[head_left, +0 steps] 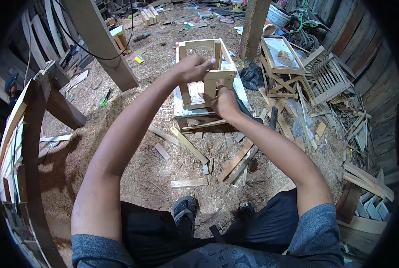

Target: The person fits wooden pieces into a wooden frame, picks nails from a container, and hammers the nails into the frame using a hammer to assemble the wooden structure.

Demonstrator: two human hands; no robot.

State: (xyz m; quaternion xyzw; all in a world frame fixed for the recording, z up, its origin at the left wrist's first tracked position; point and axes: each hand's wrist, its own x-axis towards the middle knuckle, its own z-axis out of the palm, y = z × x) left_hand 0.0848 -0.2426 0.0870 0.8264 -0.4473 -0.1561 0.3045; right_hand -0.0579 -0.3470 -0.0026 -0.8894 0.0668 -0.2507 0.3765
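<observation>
Over a low bench (pixel 240 92), holding a small wooden frame (pixel 219 75) in the closed right hand (pixel 225 103), near one corner of a larger open frame (pixel 199 43) on that bench; curling the left hand (pixel 194 69) at the small wooden frame's top, grip too hidden to tell; standing on wood shavings (pixel 135 167) among loose strips (pixel 189 145).

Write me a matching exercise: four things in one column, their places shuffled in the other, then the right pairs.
Things
1. Wooden frame
2. Green wrapper
3. Black plastic
4. Dark sandals

Places
A. In a heap just right of the low bench
B. On the person's feet
C. On the low bench, with the left hand and right hand at it
D. On the shaving-strewn floor, left of the bench

Pairs: 1-C, 2-D, 3-A, 4-B
</observation>
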